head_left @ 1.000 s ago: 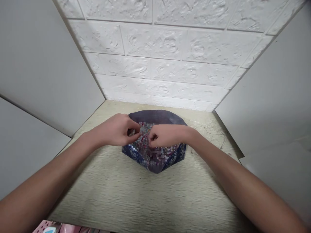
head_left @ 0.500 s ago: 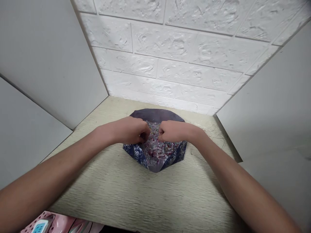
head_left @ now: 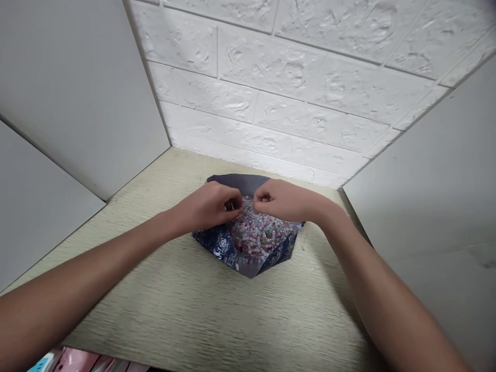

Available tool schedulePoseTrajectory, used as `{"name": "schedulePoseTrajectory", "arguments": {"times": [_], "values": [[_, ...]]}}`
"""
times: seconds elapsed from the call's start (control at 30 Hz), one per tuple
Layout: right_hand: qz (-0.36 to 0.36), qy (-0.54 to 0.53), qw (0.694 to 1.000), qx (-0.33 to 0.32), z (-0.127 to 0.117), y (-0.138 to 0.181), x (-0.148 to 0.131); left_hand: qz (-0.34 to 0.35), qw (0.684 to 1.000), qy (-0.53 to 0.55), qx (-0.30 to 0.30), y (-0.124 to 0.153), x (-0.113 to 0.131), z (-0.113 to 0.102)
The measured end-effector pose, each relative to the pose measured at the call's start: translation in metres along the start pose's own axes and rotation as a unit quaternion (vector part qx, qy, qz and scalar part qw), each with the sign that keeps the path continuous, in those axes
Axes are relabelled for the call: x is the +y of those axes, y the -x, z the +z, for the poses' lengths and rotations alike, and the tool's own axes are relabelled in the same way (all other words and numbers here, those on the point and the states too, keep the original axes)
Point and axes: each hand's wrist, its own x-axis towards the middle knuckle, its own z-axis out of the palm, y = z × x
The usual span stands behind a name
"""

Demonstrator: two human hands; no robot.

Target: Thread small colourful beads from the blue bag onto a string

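Head view, looking down into a corner-like booth: the left hand [head_left: 205, 206] and the right hand [head_left: 287, 200] reach in from either side and nearly meet above a dark blue pouch [head_left: 215, 243]. Both hands are curled, not spread. On the left hand, the thumb and fingertips [head_left: 232, 204] pinch together at the edge of a heap of small beads [head_left: 259, 232], while the right hand's fingers [head_left: 260, 195] curl inward at the same spot, just across a narrow gap. Whether either hand has hold of any beads is too small to tell.

The beads are mostly pink and white with glittery bits, and they fill the open middle of the pouch. Its flattened sides are printed with pale roses, and it lies flat on a pale wood-grain tabletop [head_left: 194, 305], near the back wall. Behind it rises a white embossed brick panel [head_left: 271, 88], with plain grey-white side boards [head_left: 65, 88] at the left and right [head_left: 426, 155]. At the bottom edge, only partly in frame, sits a pink packet [head_left: 73, 361] – its print is cut off.
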Motion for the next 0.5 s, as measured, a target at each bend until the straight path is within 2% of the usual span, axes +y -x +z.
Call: {"name": "schedulePoseTrajectory", "arguments": {"times": [0.23,0.5], "values": [[-0.017,-0.025,0.999,0.014,-0.001,0.000,-0.001,-0.040,0.988,0.146,0.002,0.003,-0.001,0.015],[-0.002,-0.028,0.999,-0.039,0.001,-0.002,0.006,-0.054,0.980,0.186,0.052,0.004,0.003,0.022]]}}
